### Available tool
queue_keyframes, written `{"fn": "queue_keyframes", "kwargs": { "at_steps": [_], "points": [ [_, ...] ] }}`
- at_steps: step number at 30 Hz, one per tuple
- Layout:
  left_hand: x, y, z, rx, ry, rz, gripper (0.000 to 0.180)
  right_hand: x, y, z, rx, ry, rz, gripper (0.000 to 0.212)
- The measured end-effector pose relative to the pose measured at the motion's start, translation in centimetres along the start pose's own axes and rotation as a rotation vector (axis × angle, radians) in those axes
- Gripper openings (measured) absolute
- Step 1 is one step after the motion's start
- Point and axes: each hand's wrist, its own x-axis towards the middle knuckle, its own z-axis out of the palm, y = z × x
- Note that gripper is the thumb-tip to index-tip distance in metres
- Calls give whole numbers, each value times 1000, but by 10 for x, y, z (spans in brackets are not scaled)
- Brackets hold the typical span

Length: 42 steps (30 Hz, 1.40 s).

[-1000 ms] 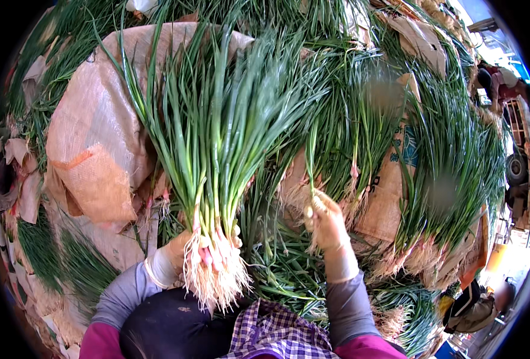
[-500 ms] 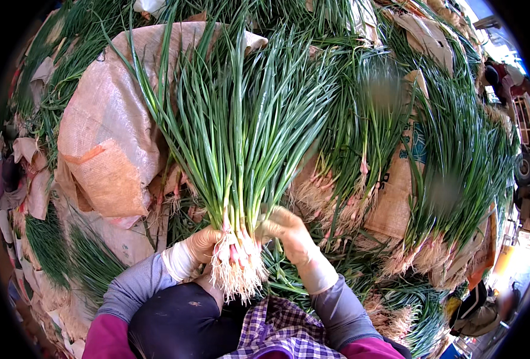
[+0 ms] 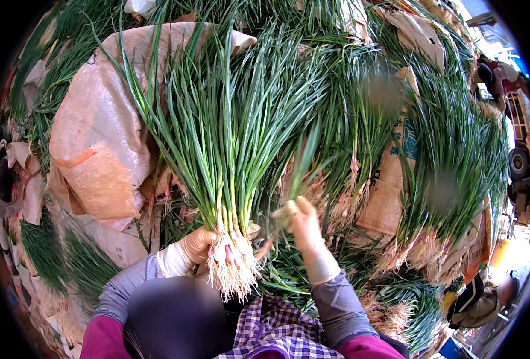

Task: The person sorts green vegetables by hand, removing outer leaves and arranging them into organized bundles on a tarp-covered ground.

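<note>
My left hand (image 3: 198, 244), in a pale glove, is closed around the lower stems of a large bunch of green onions (image 3: 220, 161). Their leaves fan away from me, and the pinkish bulbs and pale roots point toward my lap. Just right of the bunch, my gloved right hand (image 3: 305, 224) is closed on a green onion stalk (image 3: 305, 155) apart from the bunch. That stalk and the fingertips are smeared by motion. Loose green leaves (image 3: 286, 272) lie below the right hand.
A beige woven sack (image 3: 94, 125) lies at the left. More green onions (image 3: 456, 161) are spread at the right, with another printed sack (image 3: 384, 197) among them. Other people (image 3: 483, 305) and a wheel (image 3: 519, 163) show at the far right edge.
My right hand has moved off the bunch's stems to the right, with a green onion stalk in it. My left hand still grips the bunch.
</note>
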Motion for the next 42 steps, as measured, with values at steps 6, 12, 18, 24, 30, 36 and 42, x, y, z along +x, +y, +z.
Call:
{"fn": "queue_keyframes", "kwargs": {
  "at_steps": [6,12,18,24,30,36,42],
  "points": [
    [-4,0,-9,-54,-67,-62,65,-9,-1,52,-593,37,-325,27],
    [7,2,20,-89,-51,16,72,7,24,62,322,91,-122,20],
    [6,-5,33,-295,-164,-34,75,35,66,18,294,312,266,26],
    [11,-7,24,-199,-182,-20,80,-33,34,-35,-1317,87,-17,44],
    [20,-10,31,-236,-100,65,16,-101,-87,62,-1010,66,-632,28],
    [14,-12,99,-215,-148,230,14,-121,-78,40,-793,360,-563,27],
    [12,-27,148,-246,-217,193,9,-157,-72,34,-636,520,-990,20]
  ]
}}
